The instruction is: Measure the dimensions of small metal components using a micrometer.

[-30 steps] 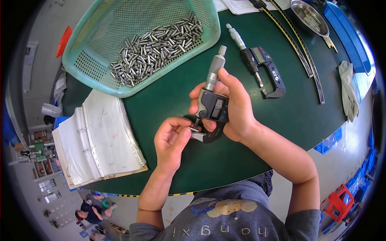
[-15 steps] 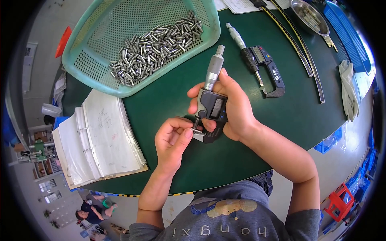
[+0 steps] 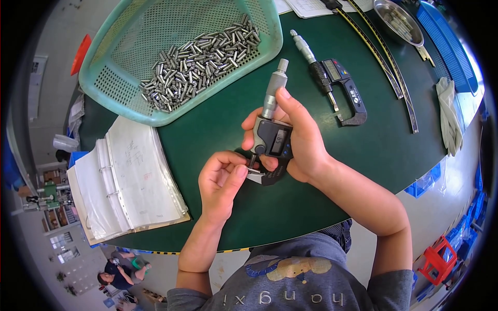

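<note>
A digital micrometer (image 3: 272,136) with a grey frame and silver barrel is gripped in my right hand (image 3: 300,132). The fingers wrap round its frame, and the thumb rests near the thimble, which points up and away. My left hand (image 3: 222,181) pinches a small shiny metal pin (image 3: 253,170) between thumb and forefinger, at the gap between the micrometer's jaws. The fingertips partly hide the pin. Beyond my right hand lies a second digital micrometer (image 3: 337,83), black with a silver thimble. A green plastic basket (image 3: 111,106) holds many loose metal pins (image 3: 199,62).
An open ring binder (image 3: 140,176) lies at the left on the green table (image 3: 218,129). Two black-and-yellow strips (image 3: 381,57), a metal bowl (image 3: 398,23), a blue basket (image 3: 451,46) and white gloves (image 3: 449,114) are at the right. A person (image 3: 119,272) sits far off, lower left.
Both hands and the micrometer have barely shifted. My right thumb has moved slightly up toward the thimble. The pin stays in my left fingers.
</note>
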The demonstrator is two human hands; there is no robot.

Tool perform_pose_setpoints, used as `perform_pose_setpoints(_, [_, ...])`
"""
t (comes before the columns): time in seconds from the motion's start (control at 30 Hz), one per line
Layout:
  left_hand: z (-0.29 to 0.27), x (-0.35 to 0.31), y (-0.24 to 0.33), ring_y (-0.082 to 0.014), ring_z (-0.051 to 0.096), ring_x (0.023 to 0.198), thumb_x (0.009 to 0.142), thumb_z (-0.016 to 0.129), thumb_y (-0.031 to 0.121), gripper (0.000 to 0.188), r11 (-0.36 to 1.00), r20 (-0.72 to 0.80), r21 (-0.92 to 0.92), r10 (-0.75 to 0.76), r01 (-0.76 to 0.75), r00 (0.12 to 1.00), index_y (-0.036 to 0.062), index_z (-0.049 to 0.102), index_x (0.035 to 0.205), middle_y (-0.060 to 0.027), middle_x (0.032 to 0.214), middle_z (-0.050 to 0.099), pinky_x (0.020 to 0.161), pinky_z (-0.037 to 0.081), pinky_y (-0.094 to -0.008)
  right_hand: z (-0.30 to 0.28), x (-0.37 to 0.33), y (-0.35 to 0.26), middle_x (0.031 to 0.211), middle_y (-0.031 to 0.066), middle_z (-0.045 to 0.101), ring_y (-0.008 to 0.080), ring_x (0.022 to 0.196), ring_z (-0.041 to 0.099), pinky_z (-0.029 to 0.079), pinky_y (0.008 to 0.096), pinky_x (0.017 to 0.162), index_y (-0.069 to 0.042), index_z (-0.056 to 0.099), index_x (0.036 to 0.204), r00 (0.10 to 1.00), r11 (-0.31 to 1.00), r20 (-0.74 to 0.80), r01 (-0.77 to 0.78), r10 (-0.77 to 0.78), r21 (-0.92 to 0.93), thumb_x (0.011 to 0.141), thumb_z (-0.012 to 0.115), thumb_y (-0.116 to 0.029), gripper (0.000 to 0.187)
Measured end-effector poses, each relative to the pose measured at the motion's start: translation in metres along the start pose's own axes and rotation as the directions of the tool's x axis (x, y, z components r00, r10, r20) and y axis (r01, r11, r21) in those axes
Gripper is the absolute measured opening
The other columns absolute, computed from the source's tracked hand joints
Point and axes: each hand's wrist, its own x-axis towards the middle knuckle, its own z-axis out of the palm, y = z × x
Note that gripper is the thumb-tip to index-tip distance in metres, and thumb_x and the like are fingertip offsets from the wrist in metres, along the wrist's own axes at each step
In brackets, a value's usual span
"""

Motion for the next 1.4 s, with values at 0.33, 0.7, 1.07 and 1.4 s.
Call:
perform_pose_setpoints(0.33, [0.0015, -0.0001, 0.001, -0.0121, 0.055, 0.083, 0.08, 0.056, 0.002, 0.015, 1.0, 0.001, -0.026, 0.005, -0.005, 1.0, -0.0016, 0.049, 0.093, -0.0079, 0.087, 0.057, 0.072, 0.041, -0.0225, 0.0006, -0.0004, -0.0005, 0.064, 0.0106, 0.056, 0.0135, 0.039, 0.044, 0.038, 0.0243, 0.039, 0.001, 0.053, 0.085, 0.999, 0.999, 0.009, -0.036, 0.036, 0.01, 0.088, 0.02, -0.05, 0.061])
perform_pose_setpoints(0.7, [0.0006, -0.0005, 0.0027, -0.0133, 0.056, 0.085, 0.079, 0.055, 0.0, 0.014, 0.997, 0.014, -0.067, -0.048, 0.049, 0.999, -0.0015, 0.049, 0.092, -0.0088, 0.088, 0.057, 0.073, 0.041, -0.0225, -0.0005, -0.0007, 0.0013, 0.063, 0.0105, 0.056, 0.0122, 0.036, 0.045, 0.038, 0.0235, 0.038, 0.002, 0.054, 0.081, 1.0, 1.0, 0.015, 0.008, -0.008, -0.022, 0.084, 0.037, -0.052, 0.056])
perform_pose_setpoints(1.07, [0.0009, 0.0006, 0.0001, -0.0075, 0.051, 0.073, 0.081, 0.055, 0.004, 0.011, 1.0, 0.012, -0.011, -0.018, 0.018, 1.0, -0.0012, 0.05, 0.089, -0.0085, 0.085, 0.058, 0.066, 0.039, -0.0203, 0.0001, 0.0008, 0.0004, 0.067, 0.0115, 0.056, 0.0152, 0.038, 0.043, 0.037, 0.0246, 0.039, 0.0, 0.051, 0.087, 1.0, 0.996, 0.007, -0.015, 0.015, -0.087, 0.086, 0.018, -0.057, 0.067])
perform_pose_setpoints(1.4, [0.0011, 0.0003, 0.0022, -0.0117, 0.055, 0.081, 0.081, 0.054, 0.002, 0.011, 0.999, 0.016, -0.04, -0.001, 0.002, 1.0, -0.0014, 0.05, 0.09, -0.0092, 0.088, 0.057, 0.072, 0.041, -0.0227, 0.0007, -0.0004, -0.0039, 0.065, 0.0117, 0.056, 0.0153, 0.038, 0.044, 0.036, 0.0243, 0.038, 0.0, 0.053, 0.083, 0.999, 0.998, 0.017, -0.042, 0.043, -0.047, 0.083, 0.026, -0.059, 0.064])
